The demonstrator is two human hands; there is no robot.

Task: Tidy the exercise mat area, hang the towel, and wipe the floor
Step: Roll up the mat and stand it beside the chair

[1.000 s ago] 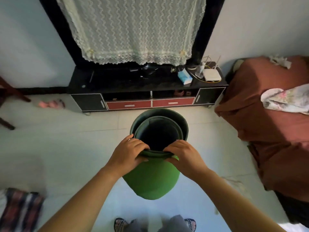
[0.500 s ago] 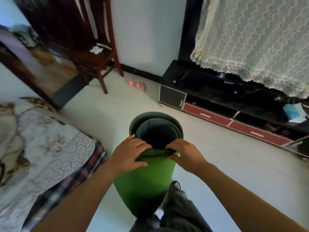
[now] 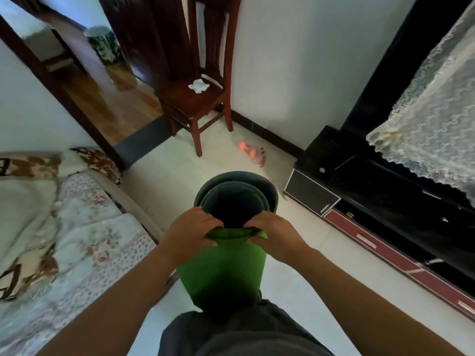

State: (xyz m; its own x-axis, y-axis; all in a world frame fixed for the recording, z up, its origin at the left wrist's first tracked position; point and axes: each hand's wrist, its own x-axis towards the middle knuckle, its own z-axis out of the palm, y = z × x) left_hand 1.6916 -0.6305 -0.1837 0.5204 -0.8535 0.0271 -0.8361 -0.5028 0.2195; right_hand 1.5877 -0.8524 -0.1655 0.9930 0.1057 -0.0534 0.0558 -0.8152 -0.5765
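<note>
A green exercise mat, rolled into a wide loose tube with a dark inner face, stands upright in front of me. I look down into its open top. My left hand grips the near rim of the roll on the left, fingers curled over the edge. My right hand grips the same rim on the right. The lower end of the roll is hidden behind my dark-clad knee.
A bed with a floral quilt fills the left. A wooden chair with a white crumpled cloth stands by an open doorway. Pink dumbbells lie near the wall. A black and red TV cabinet runs along the right.
My view has swung left, from the TV cabinet toward the chair, doorway and bed. Both hands keep their grip on the mat's rim, and the roll stays upright between them.
</note>
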